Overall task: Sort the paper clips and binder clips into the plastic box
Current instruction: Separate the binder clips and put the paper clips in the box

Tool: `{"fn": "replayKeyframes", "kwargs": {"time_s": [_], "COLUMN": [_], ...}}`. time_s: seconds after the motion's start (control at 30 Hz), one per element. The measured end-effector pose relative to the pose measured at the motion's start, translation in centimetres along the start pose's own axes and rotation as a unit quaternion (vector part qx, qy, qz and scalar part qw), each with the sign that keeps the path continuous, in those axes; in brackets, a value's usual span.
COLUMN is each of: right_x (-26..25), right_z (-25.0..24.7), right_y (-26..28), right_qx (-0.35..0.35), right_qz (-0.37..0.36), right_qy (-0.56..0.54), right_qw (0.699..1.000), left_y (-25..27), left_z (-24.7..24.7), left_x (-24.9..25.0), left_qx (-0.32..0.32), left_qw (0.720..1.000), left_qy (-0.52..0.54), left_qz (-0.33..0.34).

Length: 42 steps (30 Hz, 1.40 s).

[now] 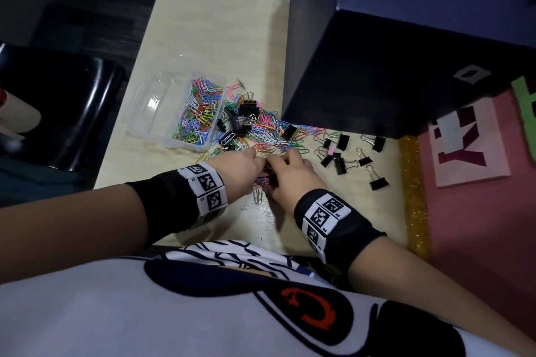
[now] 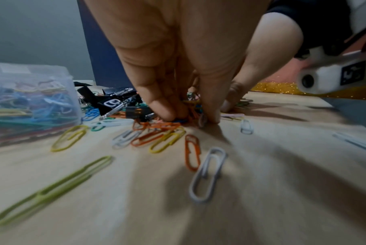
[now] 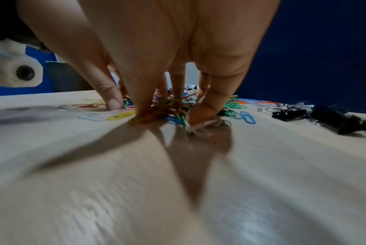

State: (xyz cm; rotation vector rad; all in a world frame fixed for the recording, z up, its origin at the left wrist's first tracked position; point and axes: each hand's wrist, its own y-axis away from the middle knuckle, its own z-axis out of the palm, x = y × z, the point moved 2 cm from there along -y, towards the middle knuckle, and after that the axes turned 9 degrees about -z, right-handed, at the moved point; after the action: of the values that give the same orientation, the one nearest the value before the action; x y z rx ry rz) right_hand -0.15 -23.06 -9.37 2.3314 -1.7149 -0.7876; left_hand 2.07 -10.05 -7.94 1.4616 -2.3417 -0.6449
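Observation:
A clear plastic box (image 1: 150,107) lies at the table's left; its right compartment holds colourful paper clips (image 1: 200,114), its left one is bare. A mixed pile of paper clips (image 1: 266,130) and black binder clips (image 1: 246,113) lies beside it. My left hand (image 1: 251,164) and right hand (image 1: 285,166) meet at the pile's near edge. The left hand (image 2: 186,116) pinches a bunch of orange and blue paper clips (image 2: 169,126) against the table. The right hand (image 3: 169,114) has its fingers and thumb closed round a bunch of paper clips (image 3: 177,111).
Several black binder clips (image 1: 351,155) lie spread to the right of the pile. A tall dark blue box (image 1: 377,52) stands at the back right. Loose paper clips (image 2: 207,172) lie near the front edge. A gold glitter strip (image 1: 414,191) borders the table's right side.

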Motion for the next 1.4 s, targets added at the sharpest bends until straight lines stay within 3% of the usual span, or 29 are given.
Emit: {"fn": "replayKeyframes", "kwargs": {"time_s": [0.37,0.57,0.8,1.0,1.17,1.3,1.4], "right_x": [0.9,0.3,-1.6,-5.9,-8.9,-8.0,-6.1], "right_z": [-2.2,-4.9,-7.0,-7.9,-7.2,-7.8,-8.1], "right_y": [-0.6,-1.2,-3.2,-7.4,-10.4,-10.1,-8.7], "right_qx": [0.024,0.041,0.056,0.097,0.106,0.121,0.102], "right_qz": [0.02,0.02,0.025,-0.01,-0.029,-0.027,0.023], "right_qy": [-0.002,-0.007,-0.083,-0.143,-0.257,-0.236,-0.133], "right_qw": [0.999,0.999,0.995,0.985,0.96,0.964,0.986], "left_y": [-0.7,0.0,1.2,1.8,1.8,2.0,2.0], "left_z": [-1.3,-3.3,-5.3,-3.8,-2.6,-2.9,-3.3], "left_x": [-0.8,-3.5,-9.6,-13.6,-14.6,-14.7,-13.1], "left_qx": [0.026,0.119,0.176,0.146,0.135,0.149,0.135], "left_qw": [0.998,0.978,0.949,0.931,0.923,0.934,0.959], "left_qy": [0.06,0.172,0.229,0.271,0.308,0.279,0.224], "left_qz": [0.002,-0.016,-0.125,-0.194,-0.19,-0.167,-0.113]}}
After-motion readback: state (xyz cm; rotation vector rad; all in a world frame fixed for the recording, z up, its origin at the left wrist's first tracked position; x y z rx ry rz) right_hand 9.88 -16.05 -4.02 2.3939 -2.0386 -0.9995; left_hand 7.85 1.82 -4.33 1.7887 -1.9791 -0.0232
